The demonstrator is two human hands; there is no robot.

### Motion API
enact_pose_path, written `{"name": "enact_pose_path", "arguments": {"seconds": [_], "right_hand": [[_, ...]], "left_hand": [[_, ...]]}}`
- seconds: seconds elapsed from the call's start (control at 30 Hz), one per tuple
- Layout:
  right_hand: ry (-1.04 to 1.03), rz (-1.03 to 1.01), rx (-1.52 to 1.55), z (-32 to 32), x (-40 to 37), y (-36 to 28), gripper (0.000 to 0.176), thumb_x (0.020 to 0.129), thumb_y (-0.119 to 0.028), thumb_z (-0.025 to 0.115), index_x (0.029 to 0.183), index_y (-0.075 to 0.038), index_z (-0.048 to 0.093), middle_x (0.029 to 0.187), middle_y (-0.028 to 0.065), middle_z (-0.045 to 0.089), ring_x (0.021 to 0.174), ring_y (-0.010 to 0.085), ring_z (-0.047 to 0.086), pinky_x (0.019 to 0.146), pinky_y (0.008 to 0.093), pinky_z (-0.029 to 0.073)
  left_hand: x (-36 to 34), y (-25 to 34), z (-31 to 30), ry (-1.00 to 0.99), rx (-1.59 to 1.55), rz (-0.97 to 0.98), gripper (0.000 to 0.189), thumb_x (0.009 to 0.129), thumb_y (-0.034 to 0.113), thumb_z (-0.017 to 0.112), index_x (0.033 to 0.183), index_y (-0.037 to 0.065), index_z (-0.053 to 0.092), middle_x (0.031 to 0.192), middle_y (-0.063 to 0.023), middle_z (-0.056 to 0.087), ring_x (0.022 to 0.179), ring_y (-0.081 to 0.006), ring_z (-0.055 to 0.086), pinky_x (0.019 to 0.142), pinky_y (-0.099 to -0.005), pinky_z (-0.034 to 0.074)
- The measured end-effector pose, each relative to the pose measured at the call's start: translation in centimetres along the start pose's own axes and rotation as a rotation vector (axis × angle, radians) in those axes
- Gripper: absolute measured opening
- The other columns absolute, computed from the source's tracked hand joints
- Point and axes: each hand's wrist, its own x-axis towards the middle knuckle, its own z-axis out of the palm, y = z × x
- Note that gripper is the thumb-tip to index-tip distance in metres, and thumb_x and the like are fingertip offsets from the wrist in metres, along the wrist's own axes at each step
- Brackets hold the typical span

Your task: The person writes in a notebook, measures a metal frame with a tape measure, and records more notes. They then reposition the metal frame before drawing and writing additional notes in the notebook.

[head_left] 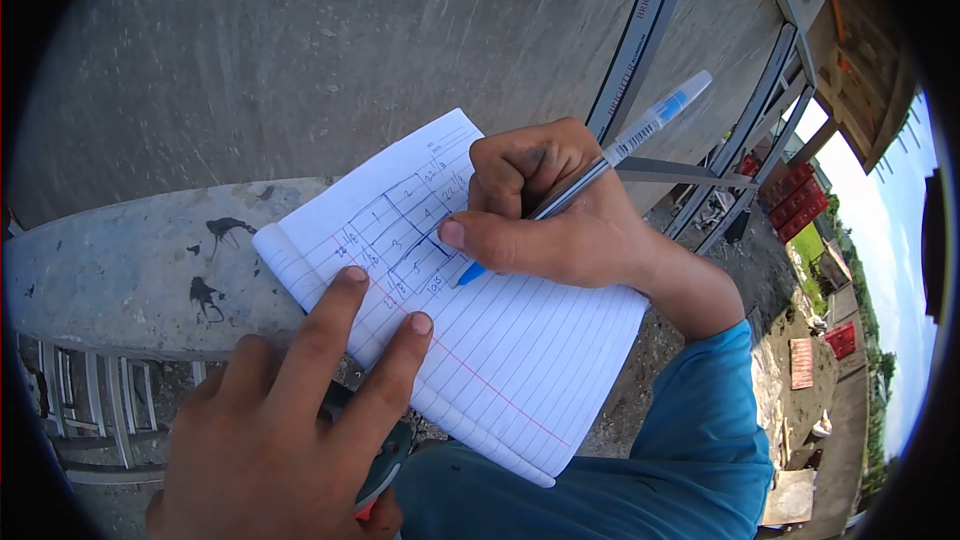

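Note:
A lined notepad (520,370) with its pages rolled back at the left edge lies tilted in the middle of the view. On its upper part is a blue ink drawing of a grid with numbers. My right hand (550,205) is closed round a clear pen (625,145) with a blue tip, and the tip rests on the page just below the grid. My left hand (290,420) is spread, with two fingertips on the paper at the left of the drawing. Behind my left hand, a dark green and red object (390,460) is partly hidden.
A grey concrete ledge (130,260) with black stains runs at the left, under a grey panel (300,60). Metal bars (640,30) lean at the upper right. An aluminium ladder (115,400) stands at lower left. Red crates (795,202) lie farther off.

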Motion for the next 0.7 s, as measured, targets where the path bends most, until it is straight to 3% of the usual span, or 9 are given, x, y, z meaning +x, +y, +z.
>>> {"name": "enact_pose_path", "arguments": {"seconds": [0.7], "right_hand": [[-0.009, -0.055, -0.026, -0.22, 0.28, 0.45, 0.040, 0.079, -0.005, 0.069, 0.055, -0.013, 0.037, 0.048, 0.0015, 0.051, 0.044, 0.0035, 0.047, 0.044, 0.0193, 0.034]], "left_hand": [[-0.05, 0.13, -0.17, -0.033, 0.019, -0.032, 0.087, 0.047, 0.018, 0.074, 0.131, 0.012, 0.053, 0.136, -0.0208, 0.039, 0.089, -0.0320, 0.058, 0.068, -0.0398, 0.052]]}}
